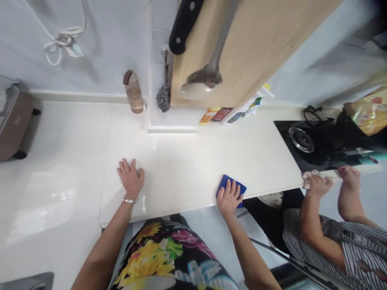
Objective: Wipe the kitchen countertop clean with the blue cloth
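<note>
My left hand (131,177) lies flat on the white countertop (169,169), fingers spread, with nothing in it. A bracelet circles that wrist. At the front edge of the counter, my right hand (229,196) presses on a folded blue cloth (224,183) and holds it against the surface. The fingers reach across the cloth, and its corners stick out around them.
A wooden shelf (260,44) juts overhead with a metal ladle (208,74) and a black-handled utensil (186,26). A steel scrubber (163,98) hangs beside it. Bottles (209,116) stand at the back. On the right, a co-worker's hands (319,183) hold a cloth by the stove (320,145).
</note>
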Action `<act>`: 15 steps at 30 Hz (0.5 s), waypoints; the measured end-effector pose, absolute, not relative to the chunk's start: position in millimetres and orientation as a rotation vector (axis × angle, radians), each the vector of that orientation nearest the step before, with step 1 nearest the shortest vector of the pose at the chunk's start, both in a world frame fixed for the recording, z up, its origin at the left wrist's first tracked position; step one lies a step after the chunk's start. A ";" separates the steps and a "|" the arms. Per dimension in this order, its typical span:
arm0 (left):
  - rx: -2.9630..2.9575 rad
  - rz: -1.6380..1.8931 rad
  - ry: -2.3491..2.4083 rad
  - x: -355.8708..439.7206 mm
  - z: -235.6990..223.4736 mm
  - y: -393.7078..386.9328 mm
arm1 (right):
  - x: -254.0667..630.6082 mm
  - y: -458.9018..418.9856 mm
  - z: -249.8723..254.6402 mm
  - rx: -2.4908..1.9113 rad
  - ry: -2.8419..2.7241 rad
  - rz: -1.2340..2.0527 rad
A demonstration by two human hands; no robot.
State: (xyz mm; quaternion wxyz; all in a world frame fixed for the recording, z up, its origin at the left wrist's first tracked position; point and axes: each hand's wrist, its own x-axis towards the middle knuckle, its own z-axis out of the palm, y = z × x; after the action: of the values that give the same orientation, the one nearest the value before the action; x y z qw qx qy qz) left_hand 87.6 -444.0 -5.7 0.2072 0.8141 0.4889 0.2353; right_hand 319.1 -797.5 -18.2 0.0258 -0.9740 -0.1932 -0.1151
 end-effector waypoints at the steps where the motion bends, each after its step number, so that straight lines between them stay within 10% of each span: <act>1: 2.249 0.645 1.350 85.4 -5.2 -443.1 | 305.4 -790.0 -17.7 -3.013 -0.671 -0.336; 15: 1.140 1.269 1.254 -40.7 26.4 -418.0 | 171.3 -675.1 11.4 -2.315 -2.034 0.284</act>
State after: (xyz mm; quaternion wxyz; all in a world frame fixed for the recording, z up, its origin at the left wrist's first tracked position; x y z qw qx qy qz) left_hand -40.7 -418.0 26.4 0.4901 0.4695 0.5162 0.5223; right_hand 171.3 -675.1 11.4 0.0234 -0.7478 -0.6572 0.0916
